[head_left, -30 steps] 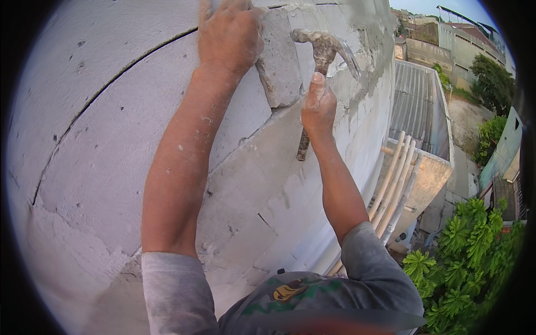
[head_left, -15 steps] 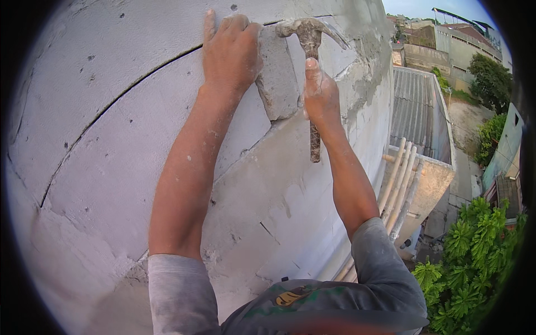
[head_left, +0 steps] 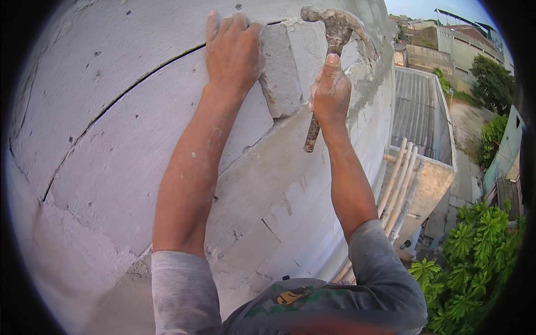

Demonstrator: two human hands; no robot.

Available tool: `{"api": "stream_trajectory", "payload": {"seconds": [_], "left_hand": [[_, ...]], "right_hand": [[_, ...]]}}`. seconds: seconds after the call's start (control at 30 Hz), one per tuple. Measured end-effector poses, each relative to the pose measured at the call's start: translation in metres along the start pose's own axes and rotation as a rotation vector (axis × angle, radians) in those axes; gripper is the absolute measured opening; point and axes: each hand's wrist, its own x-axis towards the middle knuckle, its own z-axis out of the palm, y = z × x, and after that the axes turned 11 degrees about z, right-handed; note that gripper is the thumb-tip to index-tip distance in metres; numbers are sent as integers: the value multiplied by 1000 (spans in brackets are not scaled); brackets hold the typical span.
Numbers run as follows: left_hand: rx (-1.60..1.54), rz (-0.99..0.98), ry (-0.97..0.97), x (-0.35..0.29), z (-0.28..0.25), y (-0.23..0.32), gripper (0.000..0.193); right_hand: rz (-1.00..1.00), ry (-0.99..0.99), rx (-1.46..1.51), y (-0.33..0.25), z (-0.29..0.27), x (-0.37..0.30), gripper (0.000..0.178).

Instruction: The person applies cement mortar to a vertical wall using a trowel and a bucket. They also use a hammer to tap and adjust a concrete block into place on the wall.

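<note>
in the head view, the right hand (head_left: 331, 91), at upper centre, is wrapped round a claw hammer (head_left: 337, 37), its head near the top edge. the left hand (head_left: 234, 58), further left, lies on the pale wall (head_left: 139, 153) with fingers partly spread, beside a grey block (head_left: 281, 75).

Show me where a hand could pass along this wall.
Bare wall runs between the left forearm and right forearm, below the rough block piece. More lies left of the left forearm, crossed by a dark joint. The crowded spot is higher: left hand, block piece, and the right hand with its claw hammer sit close together.
</note>
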Motion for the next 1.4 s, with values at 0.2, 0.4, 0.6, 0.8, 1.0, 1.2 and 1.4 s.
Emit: {"api": "stream_trajectory", "payload": {"seconds": [0.2,0.4,0.6,0.8,1.0,1.2,1.4], "left_hand": [[10,43,47,2,4,-9,24],[-31,92,100,8,5,-12,18],[22,164,35,8,8,-32,14],[-189,287,31,21,5,-56,17],[-208,219,-240,32,-8,-62,18],[-311,283,-131,33,-10,-53,16],[-203,349,-79,27,-9,-60,12]], "right_hand": [[87,-154,-257,0,9,6,66],[1,8,-76,0,7,6,67],[100,-148,-193,7,3,2,62],[-4,-81,32,6,1,-38,59],[17,-266,-180,-5,13,-47,59],[-5,-83,14,5,7,-44,58],[37,-211,-135,-4,13,-41,59]]}}
